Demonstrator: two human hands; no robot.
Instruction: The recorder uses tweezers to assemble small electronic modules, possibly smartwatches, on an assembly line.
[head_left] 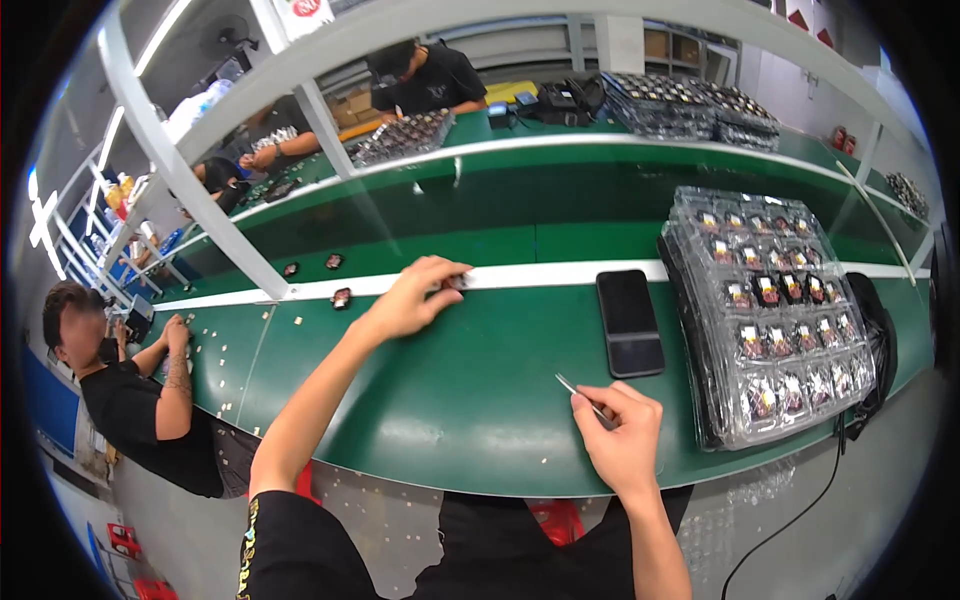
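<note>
My left hand (410, 298) reaches over the white strip at the back of the green bench, its fingers curled round a small dark piece (458, 283) that is mostly hidden. Close to that hand, a similar small dark and red piece (341, 298) rests at the strip, and two others (333, 261) lie beyond it. My right hand (622, 432) grips a pair of metal tweezers (588, 398), the tips pointing up and left above the bench. Just past the right hand lies a black smartphone (630, 322).
Stacked clear plastic trays (700, 400) with many small dark pieces stand at the right, beside a black bag (873, 330). White shelf posts (190, 195) rise at the left. One person (150, 400) sits at the left; others work across the bench. Small pale scraps (228, 378) dot the left end.
</note>
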